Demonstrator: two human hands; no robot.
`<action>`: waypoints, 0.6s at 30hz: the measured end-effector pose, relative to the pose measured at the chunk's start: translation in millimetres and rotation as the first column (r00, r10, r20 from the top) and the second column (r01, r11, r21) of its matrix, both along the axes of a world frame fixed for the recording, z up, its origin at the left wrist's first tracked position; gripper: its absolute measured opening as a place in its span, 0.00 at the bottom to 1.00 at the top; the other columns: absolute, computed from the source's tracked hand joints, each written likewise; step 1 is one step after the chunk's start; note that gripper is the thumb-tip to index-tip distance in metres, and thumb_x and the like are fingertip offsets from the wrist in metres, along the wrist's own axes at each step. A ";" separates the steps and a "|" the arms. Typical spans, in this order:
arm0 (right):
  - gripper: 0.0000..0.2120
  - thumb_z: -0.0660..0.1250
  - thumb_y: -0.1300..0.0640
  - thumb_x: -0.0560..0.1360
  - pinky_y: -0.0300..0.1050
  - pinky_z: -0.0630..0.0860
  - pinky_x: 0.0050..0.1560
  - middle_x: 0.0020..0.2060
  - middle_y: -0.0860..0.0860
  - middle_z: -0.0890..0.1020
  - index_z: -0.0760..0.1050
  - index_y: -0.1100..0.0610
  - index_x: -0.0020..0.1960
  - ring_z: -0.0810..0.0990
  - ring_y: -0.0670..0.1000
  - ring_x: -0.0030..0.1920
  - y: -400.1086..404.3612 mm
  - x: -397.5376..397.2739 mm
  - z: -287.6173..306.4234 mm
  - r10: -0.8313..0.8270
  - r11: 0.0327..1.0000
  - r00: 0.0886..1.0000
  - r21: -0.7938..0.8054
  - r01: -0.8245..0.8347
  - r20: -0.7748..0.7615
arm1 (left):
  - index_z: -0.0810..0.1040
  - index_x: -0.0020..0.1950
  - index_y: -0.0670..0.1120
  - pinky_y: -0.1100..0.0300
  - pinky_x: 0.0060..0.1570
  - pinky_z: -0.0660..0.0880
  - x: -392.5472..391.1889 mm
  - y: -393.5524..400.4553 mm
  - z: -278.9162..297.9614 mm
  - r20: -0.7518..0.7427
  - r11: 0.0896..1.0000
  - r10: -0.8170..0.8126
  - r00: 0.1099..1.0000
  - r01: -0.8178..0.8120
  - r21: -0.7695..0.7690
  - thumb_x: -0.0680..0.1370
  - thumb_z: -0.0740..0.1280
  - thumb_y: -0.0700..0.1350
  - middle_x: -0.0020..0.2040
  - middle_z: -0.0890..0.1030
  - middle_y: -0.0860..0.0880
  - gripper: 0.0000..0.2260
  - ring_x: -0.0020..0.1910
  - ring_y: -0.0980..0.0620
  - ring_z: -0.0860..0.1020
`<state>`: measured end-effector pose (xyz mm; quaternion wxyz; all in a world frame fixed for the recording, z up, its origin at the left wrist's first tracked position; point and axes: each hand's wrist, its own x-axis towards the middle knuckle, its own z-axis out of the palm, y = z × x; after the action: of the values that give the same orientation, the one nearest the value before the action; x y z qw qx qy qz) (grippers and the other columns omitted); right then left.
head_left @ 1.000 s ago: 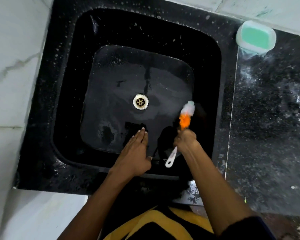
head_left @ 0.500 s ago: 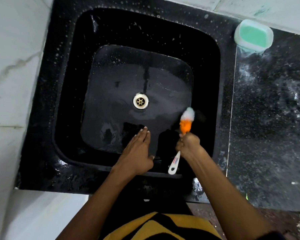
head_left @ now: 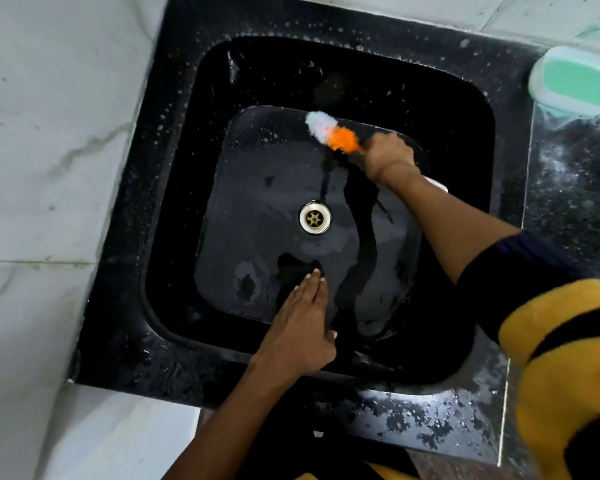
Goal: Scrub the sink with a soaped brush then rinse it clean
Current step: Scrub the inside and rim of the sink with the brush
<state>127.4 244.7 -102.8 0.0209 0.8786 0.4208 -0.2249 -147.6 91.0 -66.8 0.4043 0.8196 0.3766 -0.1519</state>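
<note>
At the far left, pale marble wall tiles [head_left: 42,168] are running right up against the black rim of the sink [head_left: 132,237], leaving no gap on that side. The rim is speckled with suds and droplets, and it is surrounding a deep square basin with rounded corners. The wet floor of the basin is lying open across its left half, with the drain [head_left: 314,217] sitting near the middle.

The left hand [head_left: 300,327] is reaching over the near edge, its grip released: fingers straight and together, lying flat against the near wall and floor just below the drain. To the right, the right hand [head_left: 388,157] is grasping the brush [head_left: 333,131] by its handle, fingers curled round it. The brush's white and orange bristles are pointing up-left, pressing at the far edge of the basin floor where it is meeting the back wall.

Past the sink's right rim, the dark speckled tabletop [head_left: 575,188] is stretching away, and a green bar of soap [head_left: 575,81] in a pale dish is sitting at its far corner.
</note>
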 end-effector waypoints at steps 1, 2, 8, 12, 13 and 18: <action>0.18 0.63 0.50 0.77 0.55 0.74 0.59 0.60 0.61 0.77 0.76 0.58 0.63 0.77 0.63 0.60 8.9 -1.1 0.2 0.051 0.999 0.999 0.006 -0.051 0.001 | 0.44 0.82 0.42 0.61 0.76 0.41 0.4 0.2 1.1 -0.002 1.000 0.007 1.000 -0.007 -0.002 0.79 0.65 0.50 0.82 0.39 0.49 0.40 0.81 0.52 0.41; 0.17 0.62 0.51 0.77 0.54 0.74 0.58 0.59 0.61 0.77 0.76 0.58 0.62 0.77 0.63 0.60 13.8 -2.8 -1.1 0.068 0.998 0.998 0.006 -0.068 0.005 | 0.43 0.82 0.42 0.61 0.75 0.40 0.8 0.4 1.8 -0.005 1.000 0.011 1.000 -0.011 -0.008 0.79 0.65 0.50 0.82 0.38 0.49 0.40 0.81 0.52 0.41; 0.17 0.59 0.54 0.78 0.53 0.72 0.60 0.61 0.62 0.76 0.73 0.62 0.62 0.75 0.62 0.63 -36.4 -21.0 -27.1 -0.345 0.938 0.938 0.024 0.346 -0.044 | 0.43 0.82 0.43 0.58 0.78 0.43 0.8 0.4 0.8 -0.031 0.999 0.032 0.999 -0.032 -0.001 0.80 0.64 0.51 0.82 0.38 0.49 0.39 0.81 0.51 0.41; 0.15 0.57 0.55 0.79 0.52 0.72 0.58 0.59 0.61 0.77 0.75 0.59 0.61 0.76 0.63 0.60 -61.5 -90.5 -38.6 0.210 0.976 0.968 -0.035 -0.216 -0.137 | 0.45 0.82 0.41 0.56 0.79 0.44 1.4 -0.3 -1.9 -0.067 0.998 0.042 0.997 -0.038 0.052 0.79 0.62 0.50 0.82 0.40 0.46 0.38 0.81 0.49 0.43; 0.14 0.57 0.54 0.79 0.51 0.73 0.57 0.59 0.60 0.78 0.76 0.57 0.60 0.77 0.62 0.59 -59.6 -102.9 -39.0 0.357 0.929 0.918 -0.030 -0.368 -0.173 | 0.46 0.82 0.40 0.56 0.79 0.44 0.7 -0.6 -1.3 -0.077 0.996 0.059 0.995 -0.054 0.065 0.80 0.62 0.50 0.82 0.41 0.46 0.37 0.81 0.49 0.43; 0.15 0.56 0.57 0.79 0.54 0.74 0.57 0.58 0.62 0.78 0.76 0.61 0.59 0.77 0.63 0.59 -8.3 -76.8 -35.5 0.141 0.990 0.987 -0.018 -0.140 0.083 | 0.51 0.81 0.39 0.57 0.77 0.42 -1.4 -0.8 4.0 -0.124 0.985 0.150 0.981 -0.137 0.108 0.80 0.61 0.49 0.82 0.44 0.44 0.34 0.81 0.46 0.46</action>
<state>50.6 236.4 -138.3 0.0598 0.8554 0.4790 -0.1881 -149.0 90.2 -62.8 0.3473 0.7975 0.4676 -0.1572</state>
